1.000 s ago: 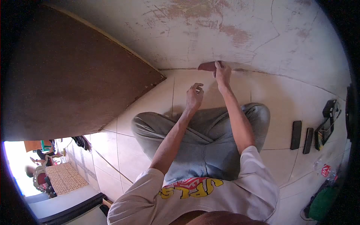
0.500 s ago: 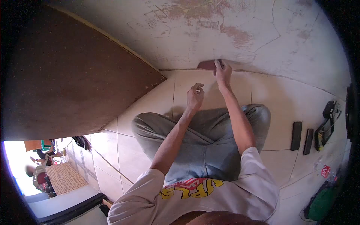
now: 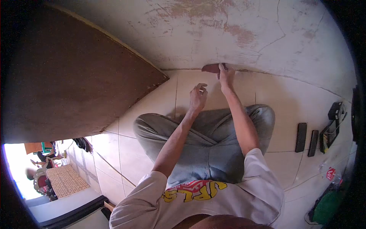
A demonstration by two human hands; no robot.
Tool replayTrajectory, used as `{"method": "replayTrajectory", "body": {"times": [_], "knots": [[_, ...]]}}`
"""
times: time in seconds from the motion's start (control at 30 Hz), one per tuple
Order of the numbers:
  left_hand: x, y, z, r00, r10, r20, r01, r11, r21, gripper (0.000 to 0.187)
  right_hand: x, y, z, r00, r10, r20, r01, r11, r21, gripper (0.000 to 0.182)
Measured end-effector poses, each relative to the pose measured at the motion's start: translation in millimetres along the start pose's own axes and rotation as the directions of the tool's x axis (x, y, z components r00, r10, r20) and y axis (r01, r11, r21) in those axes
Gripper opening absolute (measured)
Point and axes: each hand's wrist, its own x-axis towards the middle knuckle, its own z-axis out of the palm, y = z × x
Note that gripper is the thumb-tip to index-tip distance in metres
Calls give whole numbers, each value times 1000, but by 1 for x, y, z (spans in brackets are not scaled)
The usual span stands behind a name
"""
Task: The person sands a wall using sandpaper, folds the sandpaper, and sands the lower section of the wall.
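My right hand (image 3: 227,77) is closed on a reddish-brown piece of sandpaper (image 3: 212,68), thumb on its near side. The sandpaper sticks out to the left of the fingers, at the foot of the white wall (image 3: 183,49), right along the seam with the floor. Scuffed, reddish worn patches and a thin crack mark the wall above. To the left, my left hand (image 3: 198,95) hovers over the tiles in front of my crossed legs, fingers loosely bent and apart, holding nothing.
A large brown board (image 3: 76,76) fills the left side. Two dark slim blocks (image 3: 301,137) and a black tray of items (image 3: 330,133) lie on the tiled floor (image 3: 282,114) at right. A person (image 3: 40,179) sits in the far lower left.
My right hand has shifted slightly down toward the floor, and the sandpaper has tilted, its visible part now narrower. My left hand has stayed almost still.
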Motion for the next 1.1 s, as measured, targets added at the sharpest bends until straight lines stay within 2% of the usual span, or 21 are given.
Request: {"method": "replayTrajectory", "body": {"times": [0.03, 0.07, 0.13, 0.27, 0.33, 0.37, 0.43, 0.47, 0.57, 0.63, 0.67, 0.73, 0.87, 0.9, 0.93, 0.97, 1.03, 1.07, 1.1], "knots": [[0, 1, 0, 1000, 18, -10, -18, 1000, 11, 24, 0, 1, 0, 992, 103, -72, -105, 994, -28, 22], [1, 2, 1, 1000, 20, -12, -20, 1000, 11, 24, 3, 2, -1, 992, 101, -71, -103, 994, -27, 22], [2, 1, 1, 1000, -13, -1, 13, 1000, 6, 24, -2, -11, 0, 986, -144, 84, 144, 990, 2, 23], [1, -1, 2, 1000, 15, 3, -15, 999, -48, 25, 2, -2, -2, 988, -146, 53, 148, 989, -25, 24], [1, 0, -1, 1000, 15, 23, -14, 999, -33, 22, 2, 0, -1, 993, 75, -88, -89, 981, -173, 27], [2, 1, -2, 1000, 18, 21, -17, 999, -31, 22, 3, 0, 0, 994, 73, -87, -86, 982, -170, 27], [0, 7, -3, 999, -25, 21, 26, 999, -24, 22, -5, -17, 4, 977, -213, 19, 213, 977, -17, 28], [0, 8, -3, 999, -28, 21, 28, 999, -26, 22, -5, -18, 4, 977, -212, 20, 212, 977, -20, 28], [1, 4, -2, 999, -9, 37, 10, 999, -34, 23, 0, -8, 2, 991, -134, 3, 134, 991, -12, 27], [0, 6, -2, 1000, 21, 11, -21, 999, -46, 26, 7, 13, 1, 971, 87, -223, -101, 994, -52, 27], [1, 6, -2, 1000, 24, 10, -24, 999, -45, 26, 9, 13, 0, 971, 85, -223, -98, 994, -50, 27], [1, 3, -1, 1000, 2, 23, -1, 999, -32, 23, -3, -16, 2, 993, -107, 40, 109, 993, -44, 20], [0, -1, 0, 999, 9, 37, -7, 999, -43, 23, -1, -9, 2, 984, -150, 94, 152, 988, -19, 21], [1, -4, 2, 999, 21, 24, -21, 999, -26, 24, 5, 9, 0, 999, -7, -45, 7, 1000, 5, 22], [2, -4, 2, 999, 34, 10, -34, 999, -8, 24, 5, 14, 0, 974, 141, -177, -134, 990, 48, 23], [2, -5, 2, 999, 36, 9, -36, 999, -6, 24, 8, 16, -1, 974, 139, -176, -132, 990, 52, 23], [2, -3, 1, 999, 33, 10, -32, 999, -20, 25, 6, 0, -3, 997, -74, -5, 73, 992, -103, 24], [2, -2, 1, 999, 31, 9, -31, 999, -23, 25, 4, -9, -2, 997, -75, -3, 74, 992, -105, 24], [2, -2, 1, 1000, 3, 18, -2, 1000, -21, 25, 0, -19, 1, 988, -137, 69, 141, 988, -65, 24]]}}
